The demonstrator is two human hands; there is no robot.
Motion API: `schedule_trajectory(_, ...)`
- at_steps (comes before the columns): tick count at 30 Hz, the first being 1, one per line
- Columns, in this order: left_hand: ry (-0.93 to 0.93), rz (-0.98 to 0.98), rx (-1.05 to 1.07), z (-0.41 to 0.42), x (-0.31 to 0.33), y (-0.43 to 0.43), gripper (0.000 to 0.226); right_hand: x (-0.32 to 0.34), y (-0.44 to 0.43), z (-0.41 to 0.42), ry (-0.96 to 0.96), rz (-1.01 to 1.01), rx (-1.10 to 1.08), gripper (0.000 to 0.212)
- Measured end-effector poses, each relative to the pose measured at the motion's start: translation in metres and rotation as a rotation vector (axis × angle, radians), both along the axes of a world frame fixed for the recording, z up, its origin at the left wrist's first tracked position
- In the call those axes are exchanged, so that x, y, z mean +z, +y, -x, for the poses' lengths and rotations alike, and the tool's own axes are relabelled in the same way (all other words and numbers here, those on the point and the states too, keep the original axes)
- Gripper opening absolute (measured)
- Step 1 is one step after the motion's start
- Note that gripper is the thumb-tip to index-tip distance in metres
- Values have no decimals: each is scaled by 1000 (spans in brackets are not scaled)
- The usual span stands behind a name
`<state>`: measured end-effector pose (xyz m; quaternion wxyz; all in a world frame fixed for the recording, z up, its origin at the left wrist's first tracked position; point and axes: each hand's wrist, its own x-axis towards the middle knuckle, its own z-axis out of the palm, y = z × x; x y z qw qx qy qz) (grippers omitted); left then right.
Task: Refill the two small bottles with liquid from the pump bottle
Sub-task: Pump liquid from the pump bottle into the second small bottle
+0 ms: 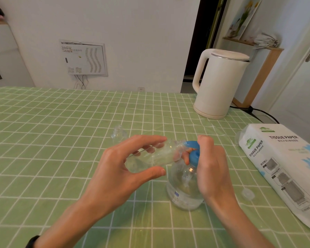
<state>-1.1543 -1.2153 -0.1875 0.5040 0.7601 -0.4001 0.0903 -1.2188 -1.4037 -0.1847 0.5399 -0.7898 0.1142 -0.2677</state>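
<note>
Mid-fill on first of two, by the look of it. Holding small bottle (150,156) in left hand (115,169), thumb and fingers pinched round its clear body, tipped near flat, mouth up against blue pump head (193,154). Gripping that pump head with right hand (209,163), thumb on top, fingers curled under the nozzle. Hands close together, not seen touching. Under right hand, standing upright on bench (43,131): pump bottle (184,190), clear, with liquid inside. Behind left hand, upright and uncapped: second small bottle (118,134), apart from everything else. Loose clear cap (247,193) lying just beside tissue pack (284,167) at right; kettle (220,83) at far edge. Cannot tell fill level in held bottle, clear on clear. Risks, as judgement only: squirting past the mouth with nozzle and neck out of line, both held free-hand; dribbling back out at this flat a tilt; tipping pump bottle on an off-centre press, base unsteadied; slipping grip on wet plastic; knocking second small bottle with left knuckles on pull-back.
</note>
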Motion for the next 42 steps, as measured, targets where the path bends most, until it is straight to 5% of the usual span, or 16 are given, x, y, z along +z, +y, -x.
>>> schedule_trajectory(29, 4, 6, -10, 0, 0, 1, 55, 0, 2, 1, -7, -28, -31, 68)
schedule_trajectory(42, 15, 6, -22, 1, 2, 0, 53, 3, 1, 0, -69, 3, 41, 55)
